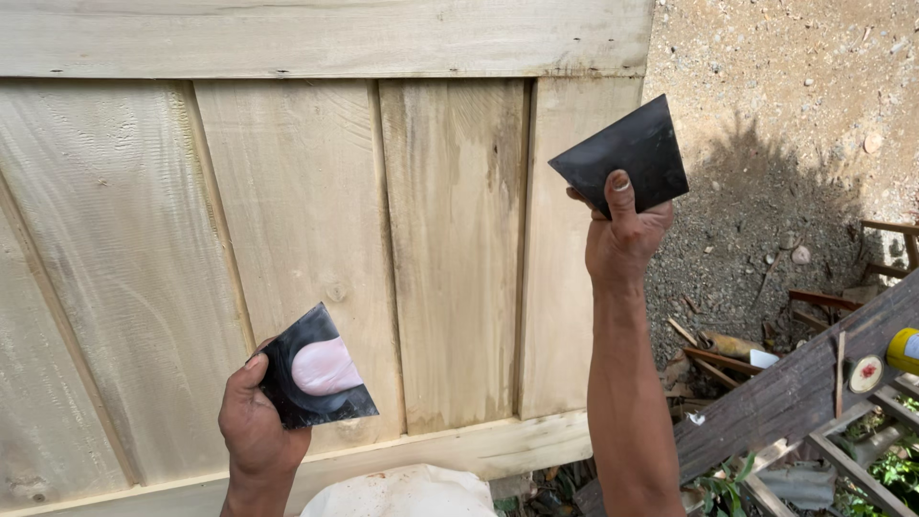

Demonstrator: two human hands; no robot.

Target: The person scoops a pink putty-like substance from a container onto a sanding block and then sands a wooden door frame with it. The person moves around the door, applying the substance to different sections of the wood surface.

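Observation:
My left hand [251, 421] grips a black square plate [311, 378] by its lower left corner. A blob of pale pink putty [325, 367] sits on that plate. My right hand [624, 235] is raised higher and pinches a second black square plate [627, 153], thumb on its near face. This plate looks bare. Both plates hover over a pale wooden panel [316, 211] of vertical boards framed by a top rail [316, 38] and a bottom rail [459, 450].
Bare gravel ground [775, 105] lies right of the panel. Wood scraps [718, 349] are piled at lower right beside a dark slanted plank [795, 383]. A yellow can [904, 349] and a small round tin [865, 373] rest on it. A white cloth [402, 490] sits at the bottom.

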